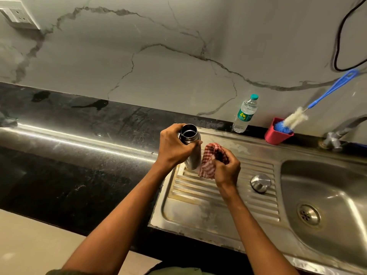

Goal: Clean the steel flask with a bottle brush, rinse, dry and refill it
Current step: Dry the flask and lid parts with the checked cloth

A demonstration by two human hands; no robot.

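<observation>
1. Drying is judged to be the step in hand: near the middle of the frame the right hand [226,167] is closed round a bunched red-checked cloth [212,161], which is pressed against the side of the steel flask [190,147].
2. The flask is held upright and uncapped over the ribbed draining board [198,195], just left of the cloth; the left hand [174,147] is wrapped round its upper body below the open mouth.
3. A firm hold near the neck is advised, so that the wet steel is not let slip while the cloth is drawn down and round it.
4. The flask is best turned by the left hand, so that every side is met by a dry fold.
5. The steel cap [260,183], right of the hands on the board, is left to be wiped too.
6. Farther off, at the upper right, the water bottle [245,114] stands by the wall for the refill, and the bottle brush [317,104] rests in the red cup [278,134].
</observation>
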